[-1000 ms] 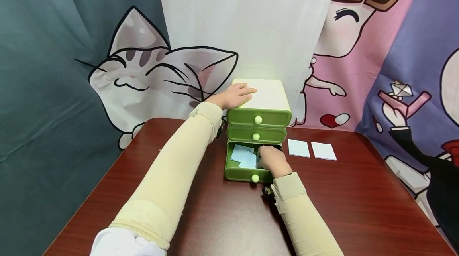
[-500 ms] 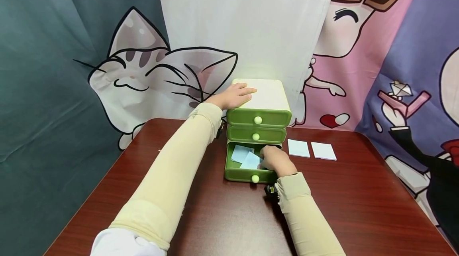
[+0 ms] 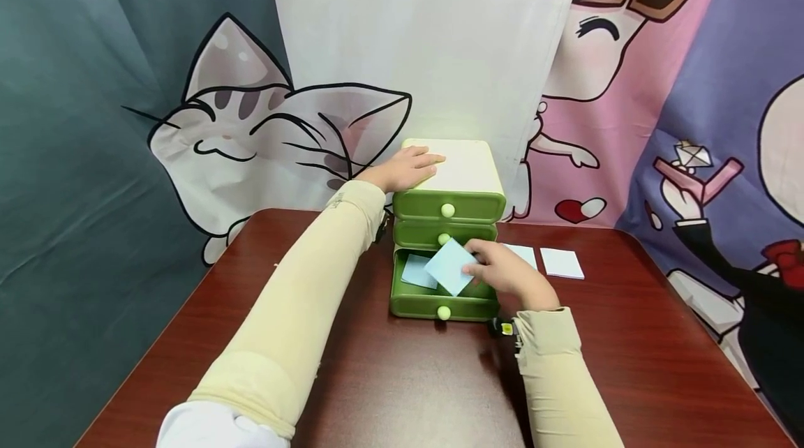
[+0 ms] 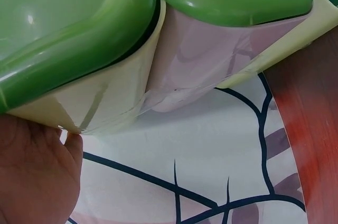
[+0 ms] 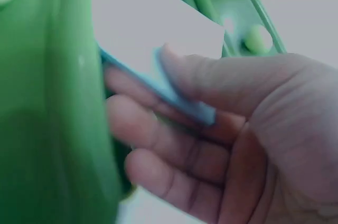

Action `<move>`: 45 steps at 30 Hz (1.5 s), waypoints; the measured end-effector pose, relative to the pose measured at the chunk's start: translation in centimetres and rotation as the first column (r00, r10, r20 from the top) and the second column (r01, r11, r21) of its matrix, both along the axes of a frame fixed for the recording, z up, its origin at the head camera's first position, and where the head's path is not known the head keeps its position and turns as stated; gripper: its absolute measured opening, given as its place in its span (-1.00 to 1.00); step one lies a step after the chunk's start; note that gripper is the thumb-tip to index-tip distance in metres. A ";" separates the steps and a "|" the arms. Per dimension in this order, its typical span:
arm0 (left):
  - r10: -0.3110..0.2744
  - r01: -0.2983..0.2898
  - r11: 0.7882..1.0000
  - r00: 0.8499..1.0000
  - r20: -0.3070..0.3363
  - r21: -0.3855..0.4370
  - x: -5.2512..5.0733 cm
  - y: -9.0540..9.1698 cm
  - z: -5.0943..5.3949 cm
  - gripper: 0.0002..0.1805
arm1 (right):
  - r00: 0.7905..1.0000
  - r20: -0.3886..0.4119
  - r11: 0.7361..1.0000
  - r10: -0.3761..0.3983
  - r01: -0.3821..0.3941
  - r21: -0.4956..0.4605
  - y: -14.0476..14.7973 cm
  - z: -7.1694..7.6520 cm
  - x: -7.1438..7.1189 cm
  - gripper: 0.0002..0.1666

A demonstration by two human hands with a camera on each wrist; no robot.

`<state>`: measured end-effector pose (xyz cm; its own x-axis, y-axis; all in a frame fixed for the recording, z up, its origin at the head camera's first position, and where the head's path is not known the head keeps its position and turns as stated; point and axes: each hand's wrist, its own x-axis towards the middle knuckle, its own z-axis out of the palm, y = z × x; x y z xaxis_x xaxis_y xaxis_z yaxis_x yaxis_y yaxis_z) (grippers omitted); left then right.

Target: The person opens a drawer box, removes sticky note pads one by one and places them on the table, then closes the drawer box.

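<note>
A green drawer cabinet with a cream top (image 3: 467, 165) stands at the back of the table, its bottom drawer (image 3: 417, 306) pulled out. My left hand (image 3: 403, 169) lies with extended fingers on the top's left edge; in the left wrist view that hand (image 4: 39, 174) is against the cabinet's side. Over the open drawer my right hand (image 3: 511, 273) pinches a light blue paper pad (image 3: 451, 266). The right wrist view shows the thumb of the hand (image 5: 211, 123) pressing the pad (image 5: 153, 23) against the fingers. Another blue pad (image 3: 417, 272) lies inside the drawer.
Right of the cabinet, two white pads lie side by side on the red-brown table (image 3: 389, 371): one (image 3: 523, 252) partly behind my right hand, the other (image 3: 562, 263) farther right. A printed cloth (image 3: 352, 15) hangs behind.
My right hand has risen out of the drawer and shifted right, lifting a blue pad. My left hand has stayed on the cabinet. The head view has shifted slightly.
</note>
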<state>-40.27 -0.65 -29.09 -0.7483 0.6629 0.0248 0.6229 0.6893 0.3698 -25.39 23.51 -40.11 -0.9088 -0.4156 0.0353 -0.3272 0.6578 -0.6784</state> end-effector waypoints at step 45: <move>0.014 -0.014 1.000 1.000 -0.002 0.006 -0.4 0.0 -0.5 -0.43 | 0.897 0.016 0.881 -0.441 0.430 0.198 10.1 -7.6 2.8 -0.60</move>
<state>-40.72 -0.62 -29.58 -0.7575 0.6521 0.0303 0.6140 0.6960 0.3723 -22.57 33.58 -47.75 -0.9977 0.0287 -0.0620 0.0577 0.8396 -0.5401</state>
